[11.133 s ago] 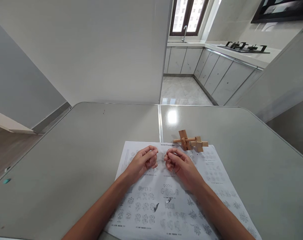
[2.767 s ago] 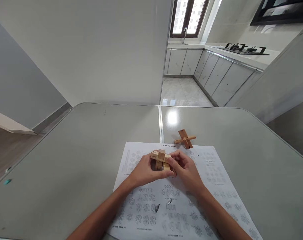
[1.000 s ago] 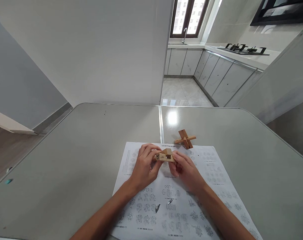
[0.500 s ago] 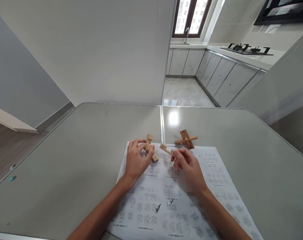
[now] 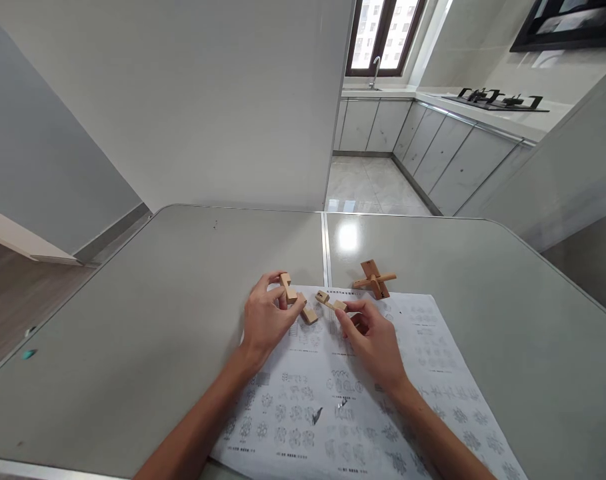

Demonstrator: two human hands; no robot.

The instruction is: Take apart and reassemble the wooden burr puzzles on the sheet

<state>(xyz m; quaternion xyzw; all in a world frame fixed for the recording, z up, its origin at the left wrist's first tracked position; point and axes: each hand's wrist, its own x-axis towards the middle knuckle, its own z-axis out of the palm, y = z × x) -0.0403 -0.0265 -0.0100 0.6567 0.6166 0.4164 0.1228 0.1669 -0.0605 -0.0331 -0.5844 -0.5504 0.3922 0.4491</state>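
My left hand pinches pale notched wooden puzzle pieces between thumb and fingers, over the far left part of the printed sheet. A lower block shows just past the thumb tip; whether it joins the held pieces I cannot tell. In my right hand is another notched wooden puzzle piece, gripped at its near end by thumb and forefinger, with a dark mark on its far end. A small gap lies between the two hands' pieces. Beneath both hands is the paper sheet with rows of puzzle diagrams.
A darker brown interlocked wooden puzzle stands at the sheet's far edge. The grey table has a metal seam down its middle. A small teal bit lies near the left edge. Beyond are a wall and kitchen counters.
My left hand has shifted slightly left and turned its pieces. The right hand has turned its piece a little, so the notch faces more upward. The brown puzzle stays put.
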